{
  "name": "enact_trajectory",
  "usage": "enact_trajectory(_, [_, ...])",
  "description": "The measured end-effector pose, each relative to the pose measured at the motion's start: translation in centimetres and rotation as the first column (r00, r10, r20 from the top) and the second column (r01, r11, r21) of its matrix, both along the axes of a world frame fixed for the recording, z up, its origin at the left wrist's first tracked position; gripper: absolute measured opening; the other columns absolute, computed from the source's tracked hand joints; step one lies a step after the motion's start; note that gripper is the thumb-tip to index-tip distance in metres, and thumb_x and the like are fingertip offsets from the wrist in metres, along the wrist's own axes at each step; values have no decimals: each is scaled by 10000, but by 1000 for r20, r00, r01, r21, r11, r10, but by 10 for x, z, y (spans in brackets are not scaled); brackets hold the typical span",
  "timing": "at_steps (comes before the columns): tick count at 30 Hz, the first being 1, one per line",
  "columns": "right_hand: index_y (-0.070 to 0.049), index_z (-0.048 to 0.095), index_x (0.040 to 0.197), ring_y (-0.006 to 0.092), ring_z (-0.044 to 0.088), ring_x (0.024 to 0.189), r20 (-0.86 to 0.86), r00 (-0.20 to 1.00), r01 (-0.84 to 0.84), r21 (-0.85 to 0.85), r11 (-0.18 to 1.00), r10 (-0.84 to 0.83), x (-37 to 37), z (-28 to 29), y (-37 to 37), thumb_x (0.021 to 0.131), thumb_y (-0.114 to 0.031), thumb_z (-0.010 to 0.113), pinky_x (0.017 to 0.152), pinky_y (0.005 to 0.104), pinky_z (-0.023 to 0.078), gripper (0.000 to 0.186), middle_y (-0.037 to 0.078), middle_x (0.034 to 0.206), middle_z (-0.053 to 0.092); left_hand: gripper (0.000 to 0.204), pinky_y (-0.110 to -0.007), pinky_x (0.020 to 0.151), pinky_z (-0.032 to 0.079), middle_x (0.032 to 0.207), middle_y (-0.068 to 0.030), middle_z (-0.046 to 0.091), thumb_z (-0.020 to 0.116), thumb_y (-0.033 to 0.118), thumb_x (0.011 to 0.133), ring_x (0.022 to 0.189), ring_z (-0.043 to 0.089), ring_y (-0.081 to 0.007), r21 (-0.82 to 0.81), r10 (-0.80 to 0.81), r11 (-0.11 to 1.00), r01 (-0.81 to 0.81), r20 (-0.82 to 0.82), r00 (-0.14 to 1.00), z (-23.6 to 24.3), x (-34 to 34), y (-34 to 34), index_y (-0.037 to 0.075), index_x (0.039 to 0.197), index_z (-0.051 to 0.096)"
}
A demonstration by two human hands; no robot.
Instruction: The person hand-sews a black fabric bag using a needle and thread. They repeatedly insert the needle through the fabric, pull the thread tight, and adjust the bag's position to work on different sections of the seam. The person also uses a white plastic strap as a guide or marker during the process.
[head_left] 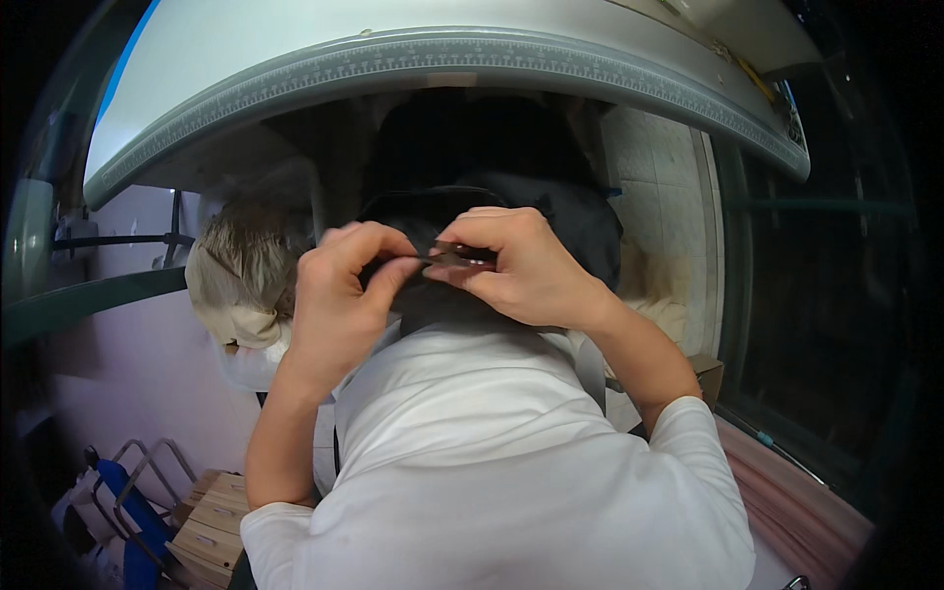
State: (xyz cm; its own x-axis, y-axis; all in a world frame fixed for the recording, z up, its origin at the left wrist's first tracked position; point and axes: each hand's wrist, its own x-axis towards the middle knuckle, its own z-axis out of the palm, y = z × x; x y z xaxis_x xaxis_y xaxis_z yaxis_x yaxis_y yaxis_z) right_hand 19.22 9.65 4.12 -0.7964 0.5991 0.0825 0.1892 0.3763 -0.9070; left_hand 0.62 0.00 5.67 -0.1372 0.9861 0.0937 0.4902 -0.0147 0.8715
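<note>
Grip of the right hand (534,267) holds a small shiny thing (478,254); the left hand (344,278) pinches a tiny dark bit (425,261) beside it.

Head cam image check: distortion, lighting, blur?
Head view: fisheye bends the table edge into an arc; corners fall to black; deep shadow below the edge; the white shirt is far brighter; the dark item in the right hand's grip is too small and soft to identify.
</note>
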Motion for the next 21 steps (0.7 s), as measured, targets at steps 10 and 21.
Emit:
enact_trajectory(10, [7, 654, 878, 111, 554, 601, -87, 981, 172, -50, 984, -176, 8, 8, -32, 772, 7, 691, 538, 266, 438, 111, 60, 706, 621, 255, -220, 422, 367, 609, -56, 603, 618, 135, 910, 472, 526, -89, -485, 381, 865, -127, 472, 795, -8, 22, -41, -22, 710, 619])
enact_trajectory(21, [7, 643, 837, 30, 439, 568, 57, 947, 321, -260, 911, -317, 33, -1, -35, 795, -4, 679, 514, 210, 360, 57, -13, 638, 566, 161, -235, 349, 383, 629, -126, 621, 541, 38, 835, 422, 546, -130, -561, 555, 785, -263, 447, 701, -59, 14, -24, -2, 679, 540])
